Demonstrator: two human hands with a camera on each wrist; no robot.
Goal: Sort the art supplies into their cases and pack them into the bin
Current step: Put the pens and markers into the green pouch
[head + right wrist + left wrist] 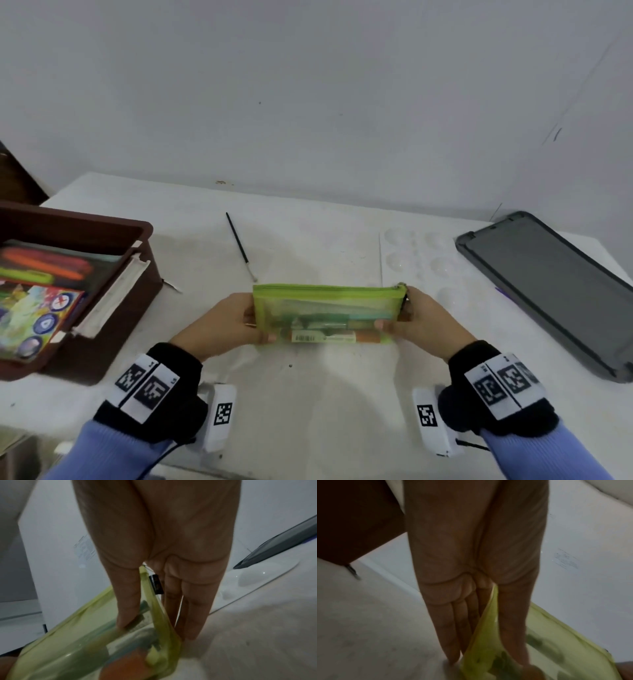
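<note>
The green pouch (329, 313) is held above the white table (308, 394), between both hands, with its long axis running left to right and its zipper edge on the far side. The left hand (224, 320) pinches the left end, thumb on the near face and fingers (452, 628) behind; the right hand (419, 318) pinches the right end, next to the black zipper pull (156, 584). The zipper seems closed, so I judge that the pouch is ready to be packed. The brown bin (113, 236) stands to the left, so the left hand is nearer to it and the pouch must travel along its own long axis. The pens inside are blurred, and their number is not clear. A brush (240, 246) lies on the table beyond the pouch.
</note>
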